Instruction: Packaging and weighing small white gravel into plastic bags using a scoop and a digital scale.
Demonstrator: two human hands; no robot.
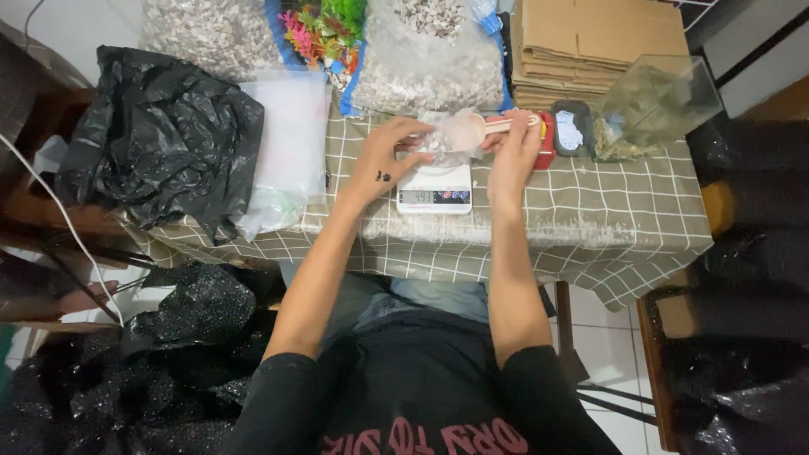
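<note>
A small white digital scale [434, 190] sits on the checked tablecloth [590, 215] in front of me. On it rests a clear plastic bag of pale gravel [440, 145]. My left hand [389, 154] holds the bag's edge at its left side. My right hand [516, 150] grips the handle of a clear plastic scoop [474, 129], whose bowl is over the bag's mouth.
A crumpled black plastic bag [164, 139] lies at the left, with clear bags [291, 139] beside it. Big sacks of gravel [425, 63] and colourful plastic plants [324, 29] stand behind. Flat cardboard [590, 42] and a tilted glass tank [661, 101] are at the right. Black sacks crowd the floor.
</note>
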